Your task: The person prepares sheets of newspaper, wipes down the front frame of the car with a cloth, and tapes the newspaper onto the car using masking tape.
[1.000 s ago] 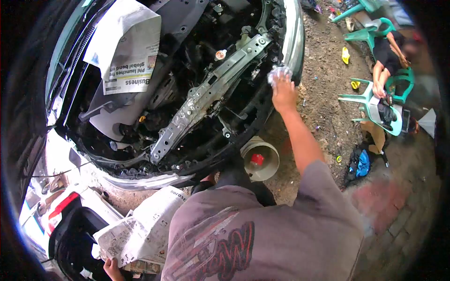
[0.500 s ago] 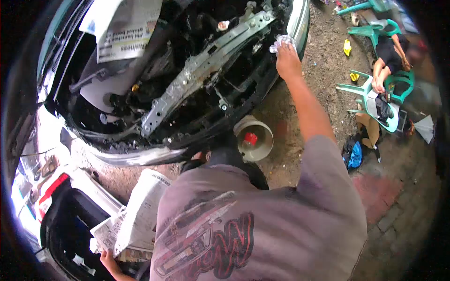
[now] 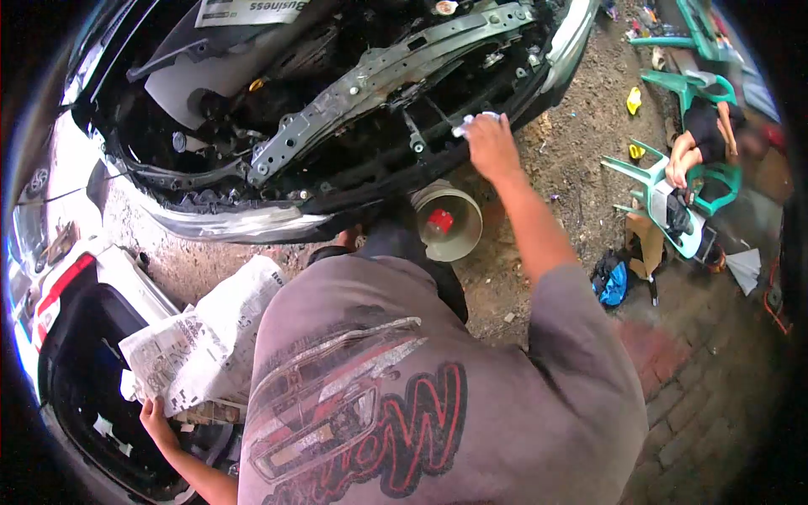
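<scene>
My right hand (image 3: 495,150) is closed around a crumpled whitish wad (image 3: 464,128), possibly plastic; its exact kind is unclear. It is at the black front edge of an opened car front (image 3: 370,192), ahead of the bare metal crossbar (image 3: 324,108). At lower left, my left hand (image 3: 156,421) pinches the edge of a newspaper sheet (image 3: 215,341). That sheet lies partly over a black-lined car part (image 3: 80,337) with a white and red rim. Below the car's edge stands a pale bucket (image 3: 474,236) with a red object (image 3: 439,221) inside.
Another newspaper (image 3: 248,12) lies over the engine bay. To the right, a person in dark clothes (image 3: 705,126) sits among green plastic chairs (image 3: 715,189). A cardboard piece (image 3: 644,244) and a blue bag (image 3: 614,284) are on the ground, along with yellow items (image 3: 634,101).
My right hand with the wad has moved from the whitish bumper corner leftward to the black front edge. My left hand still holds the newspaper. The camera view has shifted.
</scene>
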A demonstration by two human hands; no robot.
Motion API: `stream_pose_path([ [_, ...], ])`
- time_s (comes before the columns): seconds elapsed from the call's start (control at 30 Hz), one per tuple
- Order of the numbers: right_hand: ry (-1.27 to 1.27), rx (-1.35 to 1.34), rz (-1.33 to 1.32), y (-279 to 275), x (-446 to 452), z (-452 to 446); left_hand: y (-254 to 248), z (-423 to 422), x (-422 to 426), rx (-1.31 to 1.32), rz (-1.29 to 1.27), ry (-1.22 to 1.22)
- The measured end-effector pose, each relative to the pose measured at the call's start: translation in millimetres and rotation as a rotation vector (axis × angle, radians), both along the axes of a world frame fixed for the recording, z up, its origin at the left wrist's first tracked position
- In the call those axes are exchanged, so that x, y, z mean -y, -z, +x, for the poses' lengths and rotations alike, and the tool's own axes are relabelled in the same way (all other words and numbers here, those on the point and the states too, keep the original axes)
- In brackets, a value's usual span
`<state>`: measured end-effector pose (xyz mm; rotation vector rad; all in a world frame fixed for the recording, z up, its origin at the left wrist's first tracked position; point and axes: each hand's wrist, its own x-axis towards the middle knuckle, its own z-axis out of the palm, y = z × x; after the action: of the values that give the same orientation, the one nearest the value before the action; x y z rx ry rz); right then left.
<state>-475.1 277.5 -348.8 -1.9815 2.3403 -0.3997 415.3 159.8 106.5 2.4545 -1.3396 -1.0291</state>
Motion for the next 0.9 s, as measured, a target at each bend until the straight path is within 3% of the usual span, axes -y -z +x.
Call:
stream_pose_path([
  [0.13,0.054,-0.038,0.062,3.5,-2.1,2.7,-13.3,5.2,-1.0,0.056,0.02,0.042],
  [0.23,0.027,-0.108,0.136,-4.2,-12.2,58.7,-8.2,32.4,-2.0,0.089,-0.004,0.043],
  [0.27,0.071,0.025,-0.042,5.2,-14.5,78.3,-2.1,33.0,0.0,0.081,-0.004,0.038],
  [0.33,0.198,0.024,-0.031,-3.4,-5.5,105.1,1.6,37.6,-1.6,0.06,-0.018,0.048],
  [0.5,0.037,0.071,-0.113,-17.1,3.0,114.4,30.5,91.1,2.3,0.0,-0.006,0.116],
  [0.6,0.019,0.103,0.181,-26.9,14.8,131.7,38.1,72.4,1.4,-0.037,-0.019,0.071],
  [0.67,-0.138,0.14,0.033,-27.3,14.3,148.9,45.7,95.0,3.8,-0.053,-0.014,0.083],
  [0.73,0.098,0.051,0.12,-18.9,22.6,139.4,46.5,103.4,2.1,-0.062,-0.003,0.089],
  [0.83,0.053,0.001,0.038,-17.0,22.4,144.7,44.9,116.9,4.6,0.02,-0.005,0.094],
  [0.9,-0.073,0.013,0.253,-27.3,28.1,129.5,45.8,124.7,5.6,0.012,-0.027,0.132],
])
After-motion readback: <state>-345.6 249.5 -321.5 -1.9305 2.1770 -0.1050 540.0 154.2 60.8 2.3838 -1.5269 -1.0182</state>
